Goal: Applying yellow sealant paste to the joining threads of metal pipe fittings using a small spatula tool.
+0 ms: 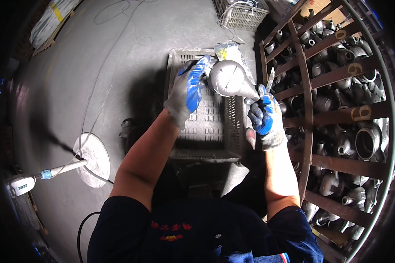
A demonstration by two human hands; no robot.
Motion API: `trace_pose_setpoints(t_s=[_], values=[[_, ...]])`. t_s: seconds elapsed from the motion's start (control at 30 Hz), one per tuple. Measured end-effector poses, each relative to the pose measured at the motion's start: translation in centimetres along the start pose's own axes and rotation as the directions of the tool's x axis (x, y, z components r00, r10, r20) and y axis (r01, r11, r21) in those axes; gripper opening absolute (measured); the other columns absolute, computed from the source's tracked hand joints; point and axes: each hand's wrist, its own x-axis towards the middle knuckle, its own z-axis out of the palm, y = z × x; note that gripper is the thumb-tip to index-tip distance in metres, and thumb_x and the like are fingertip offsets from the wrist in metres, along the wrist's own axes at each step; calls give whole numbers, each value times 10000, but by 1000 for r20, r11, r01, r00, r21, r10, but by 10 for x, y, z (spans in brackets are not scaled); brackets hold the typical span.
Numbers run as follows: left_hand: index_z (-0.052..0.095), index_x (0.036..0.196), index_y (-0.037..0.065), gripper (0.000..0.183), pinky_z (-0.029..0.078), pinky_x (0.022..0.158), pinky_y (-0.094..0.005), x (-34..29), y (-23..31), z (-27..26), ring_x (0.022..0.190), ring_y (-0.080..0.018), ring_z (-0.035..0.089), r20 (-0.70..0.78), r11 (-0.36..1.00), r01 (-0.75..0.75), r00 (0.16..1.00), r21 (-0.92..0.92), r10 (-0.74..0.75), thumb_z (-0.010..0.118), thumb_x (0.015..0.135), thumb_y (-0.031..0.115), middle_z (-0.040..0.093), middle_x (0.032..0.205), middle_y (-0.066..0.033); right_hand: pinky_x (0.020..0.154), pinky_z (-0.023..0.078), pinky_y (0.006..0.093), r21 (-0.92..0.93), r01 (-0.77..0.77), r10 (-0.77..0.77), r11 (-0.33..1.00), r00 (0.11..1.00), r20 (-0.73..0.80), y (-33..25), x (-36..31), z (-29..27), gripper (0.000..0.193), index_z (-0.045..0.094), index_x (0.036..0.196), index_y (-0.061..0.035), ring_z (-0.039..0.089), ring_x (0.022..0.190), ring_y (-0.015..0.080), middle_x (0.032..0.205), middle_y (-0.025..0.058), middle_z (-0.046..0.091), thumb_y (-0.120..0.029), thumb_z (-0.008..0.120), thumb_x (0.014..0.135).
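Overhead, two gloved hands (186,90) (263,116), one metal casting (228,79), one crate (206,127).

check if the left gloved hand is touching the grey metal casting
Touching: the head view shows the left hand cupped against the round end of the grey metal casting.

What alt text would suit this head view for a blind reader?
Two gloved hands hold a grey metal casting above a plastic crate: left hand on its round body, right hand at its narrow tip. A cage of castings stands right.

Grey-and-blue gloves on left hand (186,92) and right hand (263,118), navy short sleeves.
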Motion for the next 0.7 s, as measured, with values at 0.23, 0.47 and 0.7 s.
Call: trace_pose_setpoints(t_s=[0.23, 0.47, 0.7], values=[[593, 1087, -19, 262, 440, 797, -216, -6, 11, 15, 892, -88, 568, -199, 994, 64, 977, -86, -80, 550, 887, 144, 620, 998, -50, 315, 248, 185, -72, -39, 36, 997, 999, -37, -6, -6, 12, 208, 540, 928, -70, 346, 376, 52, 661, 47, 565, -269, 480, 927], [629, 987, -11, 207, 428, 714, -194, -6, 17, 24, 802, -53, 540, -269, 998, 24, 963, 52, -9, 626, 850, 144, 620, 889, -14, 352, 286, 173, -94, -50, 45, 994, 997, -58, -2, -2, 13, 154, 542, 973, -74, 378, 439, 49, 721, 79, 603, -211, 505, 915], [634, 863, 51, 93, 374, 572, -166, -4, 15, 21, 637, -3, 459, -328, 979, 39, 944, 201, 30, 632, 846, 142, 556, 744, 48, 347, 295, 174, 14, -77, 77, 997, 997, 12, 6, 5, 3, 161, 524, 1005, -75, 375, 438, 50, 764, 112, 605, -211, 496, 923]])
